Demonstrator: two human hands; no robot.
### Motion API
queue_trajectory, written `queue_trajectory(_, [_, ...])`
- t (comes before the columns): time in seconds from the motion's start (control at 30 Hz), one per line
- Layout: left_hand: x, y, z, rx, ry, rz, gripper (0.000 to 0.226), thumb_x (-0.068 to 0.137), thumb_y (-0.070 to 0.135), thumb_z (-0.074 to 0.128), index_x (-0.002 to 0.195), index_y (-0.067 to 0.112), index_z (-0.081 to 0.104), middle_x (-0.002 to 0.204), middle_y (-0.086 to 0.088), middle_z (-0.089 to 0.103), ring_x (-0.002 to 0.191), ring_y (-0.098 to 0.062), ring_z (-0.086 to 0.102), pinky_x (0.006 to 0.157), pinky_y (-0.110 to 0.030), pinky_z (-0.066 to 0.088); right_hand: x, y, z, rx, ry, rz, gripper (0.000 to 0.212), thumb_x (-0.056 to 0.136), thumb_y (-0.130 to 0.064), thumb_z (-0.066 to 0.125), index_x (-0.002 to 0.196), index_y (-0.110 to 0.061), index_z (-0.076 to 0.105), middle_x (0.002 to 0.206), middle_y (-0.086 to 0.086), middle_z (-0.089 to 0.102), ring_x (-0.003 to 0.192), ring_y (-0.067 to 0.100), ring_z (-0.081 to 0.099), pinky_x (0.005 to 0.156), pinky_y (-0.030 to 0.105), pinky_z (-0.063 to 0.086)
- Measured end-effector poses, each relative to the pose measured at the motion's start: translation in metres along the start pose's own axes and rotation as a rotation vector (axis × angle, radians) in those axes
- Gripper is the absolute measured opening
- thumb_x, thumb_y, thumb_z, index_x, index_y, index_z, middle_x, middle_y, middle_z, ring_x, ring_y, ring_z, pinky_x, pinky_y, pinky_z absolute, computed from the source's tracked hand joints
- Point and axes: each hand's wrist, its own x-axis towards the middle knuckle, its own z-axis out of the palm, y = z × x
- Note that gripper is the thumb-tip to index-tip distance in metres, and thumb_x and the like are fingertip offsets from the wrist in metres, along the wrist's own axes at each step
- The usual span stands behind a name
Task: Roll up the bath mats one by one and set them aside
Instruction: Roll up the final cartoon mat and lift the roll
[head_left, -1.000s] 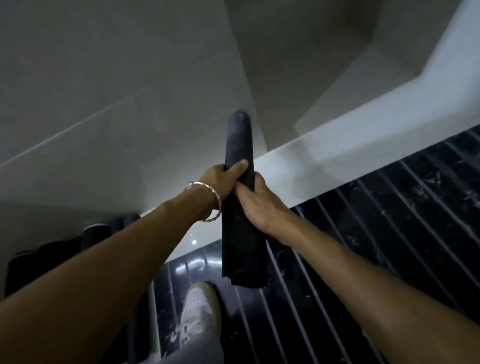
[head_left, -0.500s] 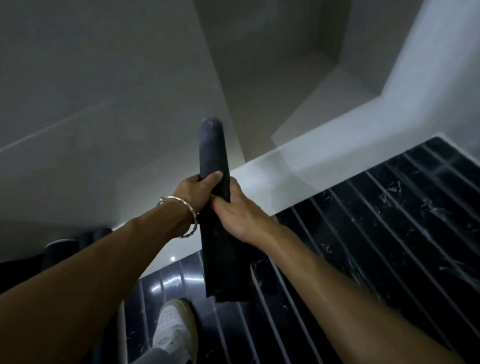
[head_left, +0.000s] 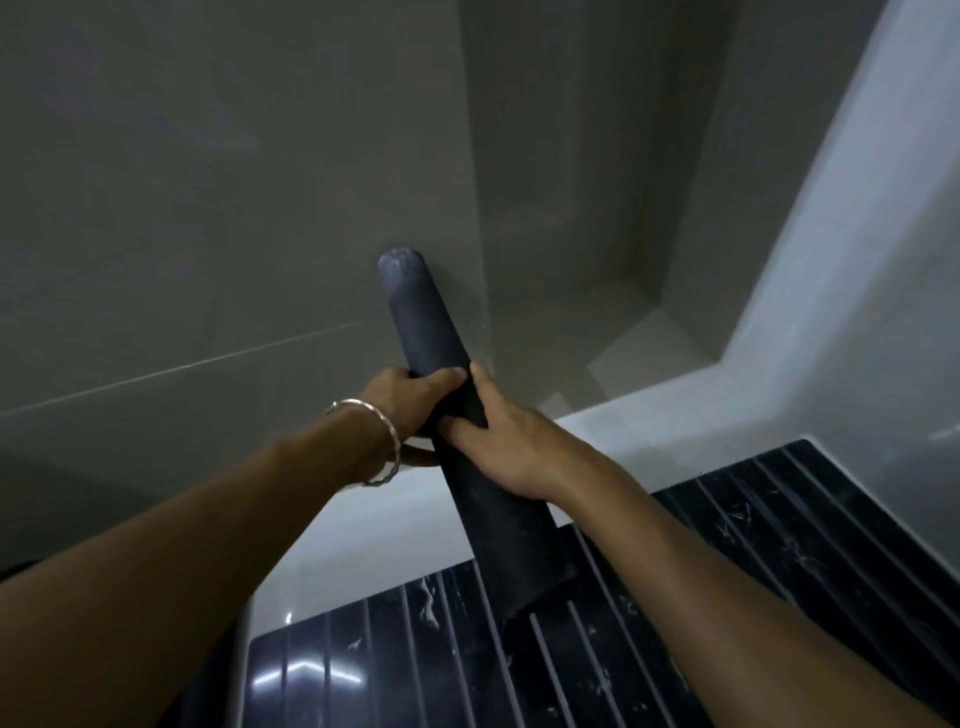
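Observation:
A dark rolled bath mat (head_left: 423, 317) stands nearly upright in the middle of the view, its top end tilted to the left toward the grey wall. My left hand (head_left: 410, 402), with a silver bracelet on the wrist, grips the roll around its middle from the left. My right hand (head_left: 498, 441) grips it from the right, just below and touching the left hand. The roll's loose lower end (head_left: 519, 561) hangs in front of the black floor.
A black floor with thin pale stripes (head_left: 779, 545) lies below and to the right. A pale raised ledge (head_left: 649, 415) borders it, with grey tiled walls (head_left: 208, 208) and a recessed corner (head_left: 623, 286) behind.
The view has swung right: the shoe and the dark rolls at the lower left have gone out of view. The mat roll now tilts left and reaches higher against the wall.

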Motion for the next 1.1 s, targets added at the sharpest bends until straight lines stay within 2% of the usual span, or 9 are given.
queue_trajectory(0.13, [0.009,-0.023,-0.024,0.025,-0.058,-0.058,0.032,0.085,0.036,0.066,0.101,0.008,0.060,0.096,-0.011,0.066,0.087,-0.023,0.064,0.063,-0.037,0.057,0.003,-0.011,0.026,-0.020,-0.048,0.062,0.073,0.091,-0.055,0.038,0.148,-0.043,-0.006,0.145,0.013,0.043,0.119,0.032,0.054,0.095,0.042,0.046])
queue_trajectory(0.33, [0.035,-0.084,-0.073,-0.003,-0.055,-0.148,0.036,0.082,0.035,0.069,0.104,0.008,0.059,0.096,-0.010,0.067,0.087,-0.023,0.065,0.061,-0.035,0.057,0.027,-0.028,0.083,-0.130,-0.173,0.093,0.074,0.091,-0.055,0.035,0.147,-0.043,-0.010,0.146,0.009,0.043,0.122,0.028,0.051,0.098,0.044,0.042])
queue_trajectory(0.53, [0.052,-0.159,-0.128,-0.004,-0.036,-0.301,0.028,0.084,0.033,0.065,0.097,0.009,0.063,0.086,-0.008,0.068,0.077,-0.021,0.065,0.061,-0.035,0.055,0.066,-0.029,0.175,-0.207,-0.299,0.081,0.071,0.092,-0.054,0.036,0.147,-0.044,-0.007,0.144,0.012,0.046,0.122,0.031,0.051,0.099,0.044,0.041])
queue_trajectory(0.67, [0.059,-0.219,-0.154,-0.066,0.037,-0.341,0.032,0.083,0.032,0.064,0.103,0.007,0.064,0.089,-0.009,0.068,0.073,-0.022,0.065,0.055,-0.031,0.054,0.090,-0.024,0.241,-0.238,-0.346,0.063,0.071,0.092,-0.052,0.039,0.147,-0.043,-0.004,0.140,0.012,0.050,0.118,0.031,0.055,0.098,0.042,0.044])
queue_trajectory(0.73, [0.061,-0.247,-0.171,-0.070,0.062,-0.355,0.033,0.083,0.031,0.064,0.104,0.005,0.064,0.092,-0.011,0.068,0.074,-0.023,0.065,0.059,-0.034,0.056,0.097,-0.026,0.270,-0.267,-0.406,0.070,0.072,0.093,-0.051,0.038,0.148,-0.042,-0.008,0.141,0.012,0.049,0.116,0.030,0.055,0.095,0.040,0.045])
queue_trajectory(0.87, [0.065,-0.287,-0.203,-0.031,0.062,-0.348,0.021,0.091,0.026,0.058,0.095,0.005,0.064,0.078,-0.010,0.058,0.068,-0.024,0.059,0.067,-0.042,0.054,0.108,-0.031,0.321,-0.277,-0.466,0.063,0.074,0.095,-0.051,0.035,0.148,-0.039,-0.014,0.144,0.013,0.045,0.117,0.030,0.054,0.097,0.041,0.044])
queue_trajectory(0.93, [0.067,-0.304,-0.209,-0.070,0.065,-0.374,0.015,0.088,0.022,0.061,0.083,0.008,0.061,0.077,-0.012,0.060,0.066,-0.026,0.061,0.065,-0.042,0.055,0.109,-0.025,0.346,-0.256,-0.476,0.088,0.073,0.094,-0.051,0.033,0.145,-0.041,-0.019,0.147,0.012,0.041,0.114,0.028,0.056,0.096,0.042,0.045])
queue_trajectory(1.0, [0.067,-0.322,-0.210,-0.141,0.092,-0.392,0.021,0.085,0.023,0.063,0.094,0.004,0.060,0.084,-0.015,0.064,0.067,-0.026,0.062,0.061,-0.038,0.055,0.107,-0.017,0.366,-0.229,-0.480,0.120,0.072,0.094,-0.048,0.031,0.142,-0.045,-0.023,0.152,0.010,0.031,0.113,0.027,0.055,0.096,0.042,0.045])
queue_trajectory(1.1, [0.070,-0.357,-0.198,-0.119,0.105,-0.362,0.031,0.082,0.027,0.065,0.105,0.007,0.057,0.092,-0.011,0.066,0.076,-0.024,0.065,0.066,-0.037,0.056,0.098,0.003,0.386,-0.200,-0.488,0.204,0.072,0.096,-0.040,0.030,0.143,-0.044,-0.024,0.159,0.007,0.010,0.128,0.028,0.044,0.100,0.035,0.037])
